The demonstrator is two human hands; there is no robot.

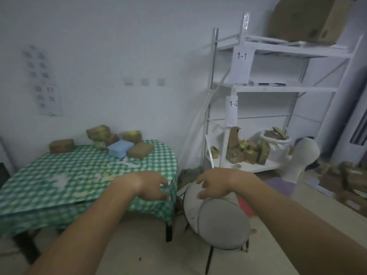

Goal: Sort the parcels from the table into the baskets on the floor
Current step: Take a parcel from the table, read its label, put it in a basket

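Head camera, sorting room:

Desk: What does the frame show?

Photographer: Two bare arms reach forward. The left hand (153,185) hovers over the near right corner of the table (59,187), which is covered in a green checked cloth; fingers loosely curled, holding nothing. Whether they brush the cloth is hard to tell through the blur. The right hand (214,185) hangs beyond the table's right edge, above a round grey-and-white cushioned stool (216,219), fingers spread and bent, also empty.

Desk: And the parcels?

Photographer: Bunched at the table's far edge, well apart from both hands: a brown parcel (61,145) towards the far left corner, a taped brown heap (103,135), a light blue box (120,148) and a flat brown packet (141,150) just beside it. No baskets are in view.

Desk: How would they handle?

Photographer: Likely light and fairly stiff, being small cartons. The taped wrapping may be slick, so a grip across opposite side faces looks safest. The crumpled ones in the heap could shift when one is lifted.
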